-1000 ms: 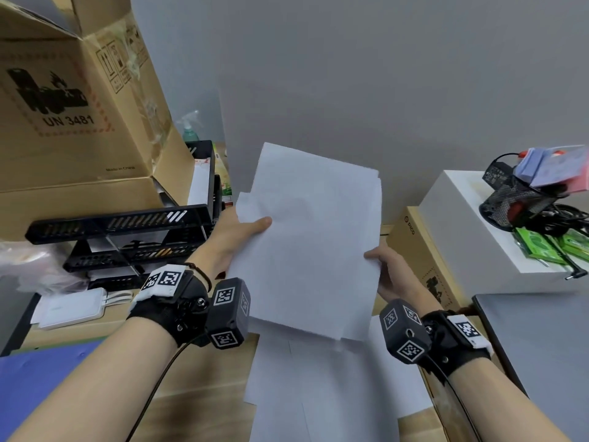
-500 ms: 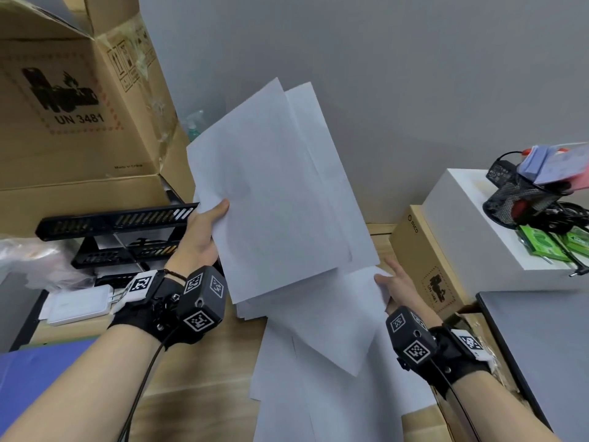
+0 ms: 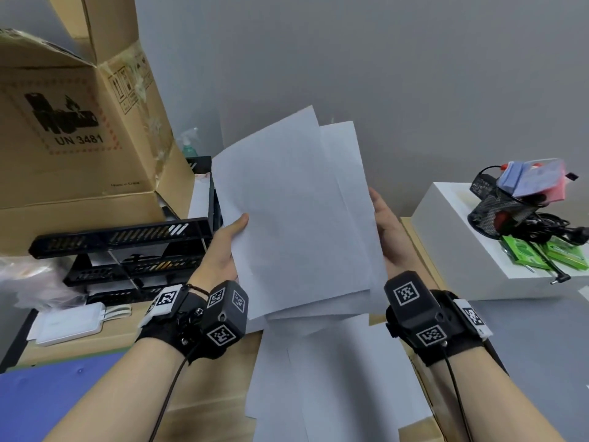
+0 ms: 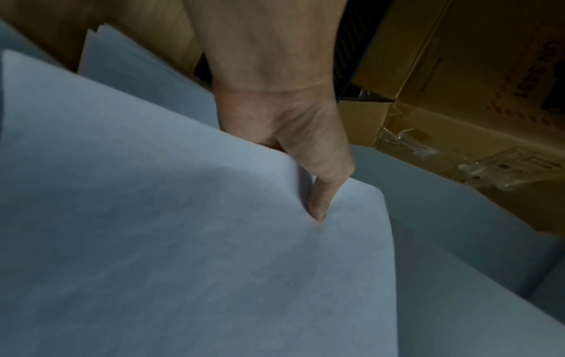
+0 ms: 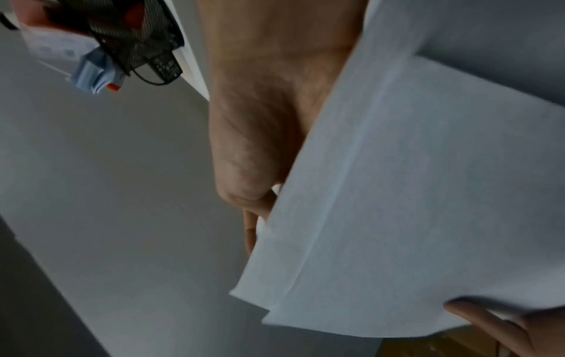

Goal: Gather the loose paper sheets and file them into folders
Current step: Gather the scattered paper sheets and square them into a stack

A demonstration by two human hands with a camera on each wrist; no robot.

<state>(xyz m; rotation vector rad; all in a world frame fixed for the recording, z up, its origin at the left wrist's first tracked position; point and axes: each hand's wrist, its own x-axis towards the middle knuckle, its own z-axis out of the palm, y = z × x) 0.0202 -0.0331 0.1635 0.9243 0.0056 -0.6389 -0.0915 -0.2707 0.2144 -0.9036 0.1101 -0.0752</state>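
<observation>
I hold a stack of white paper sheets (image 3: 296,218) upright over the wooden desk (image 3: 102,342). My left hand (image 3: 223,250) grips its left edge, thumb (image 4: 318,205) pressed on the front sheet (image 4: 183,241). At the right edge is my right hand (image 3: 389,240), palm (image 5: 253,145) against the sheets (image 5: 428,193) and fingers hidden behind them. The rear sheets stick out to the right, unaligned. More loose sheets (image 3: 334,378) lie on the desk below. A blue folder (image 3: 47,397) lies at the lower left.
A big open cardboard box (image 3: 63,138) and a black stacked letter tray (image 3: 121,237) stand at the left, a white power bank (image 3: 70,323) before them. At the right are a white box (image 3: 462,247) bearing a mesh pen holder (image 3: 503,208), and a small brown box (image 3: 420,250).
My right hand rose from the desk sheets to the right edge of the held stack. The stack moved right and came lower, now held between both hands.
</observation>
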